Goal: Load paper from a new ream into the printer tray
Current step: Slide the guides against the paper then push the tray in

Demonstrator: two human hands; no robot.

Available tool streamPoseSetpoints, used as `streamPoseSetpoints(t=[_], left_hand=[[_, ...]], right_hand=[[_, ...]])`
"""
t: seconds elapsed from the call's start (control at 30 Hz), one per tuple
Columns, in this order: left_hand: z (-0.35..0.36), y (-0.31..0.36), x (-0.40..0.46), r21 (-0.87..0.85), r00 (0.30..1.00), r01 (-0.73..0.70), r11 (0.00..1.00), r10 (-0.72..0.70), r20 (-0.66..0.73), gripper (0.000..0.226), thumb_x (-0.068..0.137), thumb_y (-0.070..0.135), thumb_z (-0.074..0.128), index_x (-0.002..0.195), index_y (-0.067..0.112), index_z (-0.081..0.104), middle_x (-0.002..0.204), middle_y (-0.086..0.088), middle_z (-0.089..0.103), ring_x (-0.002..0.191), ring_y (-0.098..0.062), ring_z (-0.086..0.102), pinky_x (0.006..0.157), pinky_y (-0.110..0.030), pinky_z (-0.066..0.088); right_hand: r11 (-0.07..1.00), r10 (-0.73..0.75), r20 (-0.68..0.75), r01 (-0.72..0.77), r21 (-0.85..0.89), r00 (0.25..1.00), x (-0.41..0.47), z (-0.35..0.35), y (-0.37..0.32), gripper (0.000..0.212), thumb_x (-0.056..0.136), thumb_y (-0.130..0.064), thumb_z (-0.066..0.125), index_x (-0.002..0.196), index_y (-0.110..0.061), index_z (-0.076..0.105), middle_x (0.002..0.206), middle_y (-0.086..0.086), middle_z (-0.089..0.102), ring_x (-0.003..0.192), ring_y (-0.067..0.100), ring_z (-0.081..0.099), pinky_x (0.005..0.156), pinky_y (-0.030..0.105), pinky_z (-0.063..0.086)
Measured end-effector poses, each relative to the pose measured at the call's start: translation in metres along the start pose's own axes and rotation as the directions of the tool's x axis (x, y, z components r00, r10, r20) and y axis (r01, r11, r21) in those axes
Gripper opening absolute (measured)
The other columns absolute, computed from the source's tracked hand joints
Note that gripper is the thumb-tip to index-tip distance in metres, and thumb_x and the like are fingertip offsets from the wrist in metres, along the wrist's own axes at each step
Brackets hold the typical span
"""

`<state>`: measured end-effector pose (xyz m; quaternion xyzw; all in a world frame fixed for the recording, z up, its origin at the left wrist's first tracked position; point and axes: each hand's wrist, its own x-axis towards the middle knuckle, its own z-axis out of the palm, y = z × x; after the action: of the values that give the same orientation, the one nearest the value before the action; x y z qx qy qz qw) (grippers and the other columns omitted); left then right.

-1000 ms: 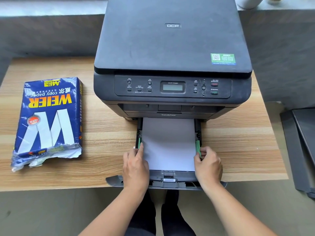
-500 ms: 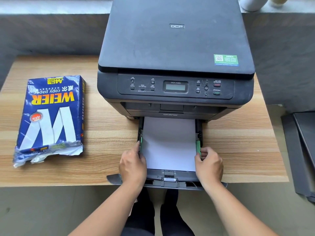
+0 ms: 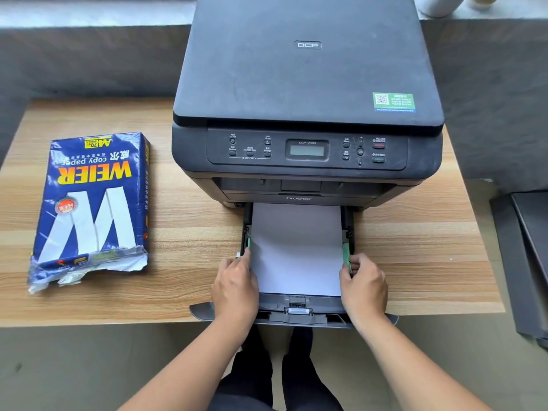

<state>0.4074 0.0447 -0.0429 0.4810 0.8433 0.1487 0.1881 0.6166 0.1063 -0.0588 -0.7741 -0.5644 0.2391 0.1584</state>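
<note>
A dark grey printer (image 3: 308, 84) stands on the wooden table (image 3: 184, 262). Its paper tray (image 3: 299, 314) is pulled out toward me, over the table's front edge. A stack of white paper (image 3: 296, 247) lies flat in the tray. My left hand (image 3: 234, 287) rests at the tray's left side, a fingertip touching the left green guide (image 3: 248, 242). My right hand (image 3: 363, 284) pinches the right green guide (image 3: 346, 256) at the paper's right edge. The blue ream (image 3: 92, 209) lies on the table to the left, with its near end torn open.
A grey wall runs behind the table. Dark panels (image 3: 525, 262) lean at the right of the table. A white vessel (image 3: 439, 4) sits on the ledge behind the printer. My legs are below the tray.
My left hand has slid slightly toward me along the tray's left side. My right hand stays on the right guide. The paper and tray have not visibly moved.
</note>
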Motion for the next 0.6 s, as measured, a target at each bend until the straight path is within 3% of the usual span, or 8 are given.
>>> streamPoseSetpoints(t=[0.13, 0.23, 0.33, 0.4, 0.47, 0.53, 0.6], left_hand=[[0.008, -0.01, -0.008, 0.056, 0.99, -0.141, 0.988, 0.139, 0.037, 0.053, 0.079, 0.001, 0.062, 0.131, -0.001, 0.051, 0.111, -0.006, 0.07, 0.098, -0.029, 0.05, 0.064, -0.039, 0.053], [0.009, -0.01, -0.013, 0.169, 0.973, -0.227, 0.959, 0.217, 0.074, 0.055, 0.087, 0.016, 0.057, 0.135, -0.007, 0.043, 0.128, -0.014, 0.061, 0.108, -0.032, 0.047, 0.089, -0.041, 0.052], [-0.001, -0.006, -0.019, 0.263, 0.961, -0.275, 0.925, 0.257, 0.101, 0.056, 0.095, 0.033, 0.043, 0.138, -0.003, 0.041, 0.145, -0.02, 0.047, 0.124, -0.034, 0.042, 0.106, -0.042, 0.04], [-0.013, -0.007, -0.03, 0.267, 0.934, -0.356, 0.895, 0.337, 0.113, 0.059, 0.097, 0.038, 0.039, 0.144, 0.003, 0.035, 0.156, -0.017, 0.029, 0.14, -0.03, 0.032, 0.113, -0.043, 0.032], [-0.026, -0.014, -0.053, 0.229, 0.867, -0.497, 0.837, 0.48, 0.129, 0.059, 0.097, 0.039, 0.044, 0.145, 0.007, 0.036, 0.156, -0.01, 0.032, 0.142, -0.026, 0.031, 0.113, -0.044, 0.032], [-0.032, -0.024, -0.079, 0.187, 0.795, -0.606, 0.773, 0.598, 0.099, 0.053, 0.093, 0.037, 0.053, 0.138, 0.011, 0.048, 0.142, -0.004, 0.052, 0.129, -0.026, 0.049, 0.105, -0.042, 0.039], [-0.029, -0.035, -0.1, 0.185, 0.752, -0.653, 0.734, 0.658, 0.042, 0.039, 0.088, 0.034, 0.059, 0.123, 0.017, 0.063, 0.121, -0.001, 0.065, 0.111, -0.025, 0.06, 0.098, -0.038, 0.041]], right_hand=[[0.998, -0.057, -0.029, 0.056, -0.04, 0.998, -0.003, 0.001, 0.001, 0.007, 0.087, -0.004, 0.065, 0.094, -0.002, 0.066, 0.089, 0.017, 0.071, 0.082, 0.039, 0.064, 0.064, 0.037, 0.044], [0.973, -0.182, -0.006, 0.179, -0.148, 0.983, -0.007, 0.002, 0.002, 0.013, 0.086, -0.002, 0.066, 0.098, 0.001, 0.065, 0.09, 0.019, 0.069, 0.086, 0.04, 0.064, 0.068, 0.041, 0.049], [0.894, -0.291, 0.051, 0.29, -0.341, 0.955, -0.021, -0.008, 0.003, 0.041, 0.089, -0.02, 0.067, 0.124, 0.001, 0.059, 0.125, 0.023, 0.06, 0.117, 0.039, 0.055, 0.091, 0.049, 0.05], [0.833, -0.413, 0.104, 0.421, -0.358, 0.905, -0.045, -0.024, 0.004, 0.059, 0.094, -0.03, 0.061, 0.144, -0.002, 0.044, 0.148, 0.018, 0.046, 0.137, 0.033, 0.044, 0.11, 0.048, 0.04], [0.742, -0.6, 0.148, 0.616, -0.265, 0.786, -0.079, -0.037, 0.015, 0.059, 0.093, -0.028, 0.062, 0.144, -0.004, 0.047, 0.146, 0.014, 0.052, 0.137, 0.03, 0.047, 0.113, 0.048, 0.038], [0.648, -0.718, 0.158, 0.733, -0.204, 0.678, -0.109, -0.039, 0.033, 0.049, 0.086, -0.022, 0.067, 0.132, -0.006, 0.062, 0.13, 0.01, 0.066, 0.124, 0.029, 0.06, 0.108, 0.045, 0.043], [0.602, -0.745, 0.187, 0.767, -0.224, 0.64, -0.123, -0.034, 0.049, 0.047, 0.076, -0.012, 0.071, 0.123, -0.008, 0.069, 0.118, 0.007, 0.072, 0.112, 0.028, 0.066, 0.107, 0.04, 0.043]])
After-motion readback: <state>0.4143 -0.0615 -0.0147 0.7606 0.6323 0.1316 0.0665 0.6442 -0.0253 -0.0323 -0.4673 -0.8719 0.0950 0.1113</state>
